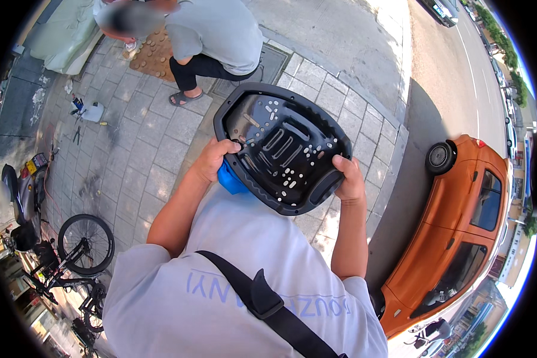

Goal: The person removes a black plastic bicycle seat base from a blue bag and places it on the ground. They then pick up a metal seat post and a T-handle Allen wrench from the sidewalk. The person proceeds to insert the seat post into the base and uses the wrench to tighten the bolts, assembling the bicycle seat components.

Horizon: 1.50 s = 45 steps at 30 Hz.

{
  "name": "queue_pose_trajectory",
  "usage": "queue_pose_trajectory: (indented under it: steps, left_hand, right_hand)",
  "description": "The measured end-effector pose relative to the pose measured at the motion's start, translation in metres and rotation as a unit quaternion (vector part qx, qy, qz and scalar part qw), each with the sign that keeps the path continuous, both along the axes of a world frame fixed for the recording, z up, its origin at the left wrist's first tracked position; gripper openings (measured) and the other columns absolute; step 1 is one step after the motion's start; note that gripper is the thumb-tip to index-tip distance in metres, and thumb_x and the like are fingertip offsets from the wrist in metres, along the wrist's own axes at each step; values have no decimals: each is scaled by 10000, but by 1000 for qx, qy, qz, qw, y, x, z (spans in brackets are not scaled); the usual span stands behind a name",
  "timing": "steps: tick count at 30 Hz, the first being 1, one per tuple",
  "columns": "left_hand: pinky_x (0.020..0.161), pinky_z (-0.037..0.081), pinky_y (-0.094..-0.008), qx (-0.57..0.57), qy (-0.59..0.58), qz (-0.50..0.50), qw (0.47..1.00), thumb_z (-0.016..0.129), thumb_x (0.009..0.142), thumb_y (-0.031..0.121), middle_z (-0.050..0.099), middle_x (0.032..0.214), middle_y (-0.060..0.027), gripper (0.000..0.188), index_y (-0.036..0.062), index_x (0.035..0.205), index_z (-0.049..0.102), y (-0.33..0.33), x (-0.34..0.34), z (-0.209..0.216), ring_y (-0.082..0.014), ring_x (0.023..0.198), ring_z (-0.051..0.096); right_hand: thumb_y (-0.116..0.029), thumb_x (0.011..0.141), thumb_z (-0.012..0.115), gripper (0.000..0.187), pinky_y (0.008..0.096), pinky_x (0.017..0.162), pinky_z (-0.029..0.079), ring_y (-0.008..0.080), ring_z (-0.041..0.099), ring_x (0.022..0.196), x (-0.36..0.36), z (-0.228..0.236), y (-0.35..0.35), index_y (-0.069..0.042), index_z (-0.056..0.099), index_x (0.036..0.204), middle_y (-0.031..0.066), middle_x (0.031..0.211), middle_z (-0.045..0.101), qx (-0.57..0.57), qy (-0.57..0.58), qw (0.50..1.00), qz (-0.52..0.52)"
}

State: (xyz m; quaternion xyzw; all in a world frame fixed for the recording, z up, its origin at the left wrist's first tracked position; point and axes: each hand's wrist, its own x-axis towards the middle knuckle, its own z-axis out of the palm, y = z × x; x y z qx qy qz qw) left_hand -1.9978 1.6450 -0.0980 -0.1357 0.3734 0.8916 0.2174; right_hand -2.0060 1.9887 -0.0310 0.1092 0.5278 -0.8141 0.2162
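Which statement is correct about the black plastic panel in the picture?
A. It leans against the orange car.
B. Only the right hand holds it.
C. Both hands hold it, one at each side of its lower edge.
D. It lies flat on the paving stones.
C: the left hand and the right hand each grip one lower corner of the black plastic panel, which is raised above the paving, apart from the orange car.
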Motion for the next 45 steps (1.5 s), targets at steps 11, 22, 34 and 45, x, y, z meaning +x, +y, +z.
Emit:
queue_pose_trajectory:
  steps: [11,22,34,45]
  left_hand:
    - [877,622,-394,3,41,-88,995,618,869,73,697,1078,-83,340,4,1202,628,196,-259,28,-214,948,721]
    - [869,579,-343,-169,-75,138,973,705,993,408,730,1139,-133,534,-77,1211,654,394,-422,16,-195,970,709]
    - [849,603,-341,25,-40,21,999,605,1036,531,743,1115,-124,598,-25,1249,649,458,-690,-10,-190,936,729]
    - [627,538,-319,242,-35,-175,954,621,1029,484,608,722,-39,395,113,892,630,494,-923,-23,-205,662,631]
  right_hand:
    - [-207,884,700,387,368,849,604,247,733,933,-184,12,176,93,693,1129,165,1061,751,-17,45,992,-119]
    - [-277,897,746,308,248,648,407,68,532,742,-413,44,296,12,751,1004,-33,793,635,209,132,969,-24]
    - [-517,862,836,599,274,598,414,75,508,718,-671,91,324,28,749,1095,1,758,609,252,346,882,199]
    - [-542,913,788,556,261,507,354,51,432,568,-1008,25,377,11,792,972,-54,636,524,326,143,934,-21]
